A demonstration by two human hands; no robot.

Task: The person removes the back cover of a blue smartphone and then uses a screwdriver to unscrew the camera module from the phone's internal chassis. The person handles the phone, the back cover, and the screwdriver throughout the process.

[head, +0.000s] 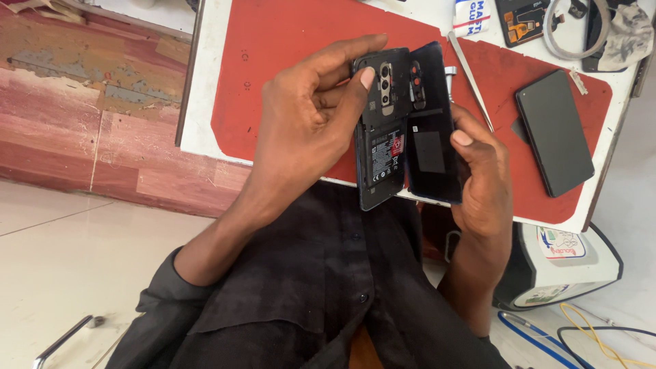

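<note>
Phone (379,147) sat opened in my left hand (301,130), gripped above the red mat (273,55) near the bench's near edge. My right hand (482,181) pinched its back cover (432,130), hinged aside. I judged separation nearly done; next called for a gentle lift.

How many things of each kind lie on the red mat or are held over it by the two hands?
Opened phone body, in the left hand: 1
Detached back cover, in the right hand: 1
Dark phone lying flat: 1
Metal tweezers: 1
Small metal screwdriver tip: 1
Total: 5 on or over the red mat
</note>
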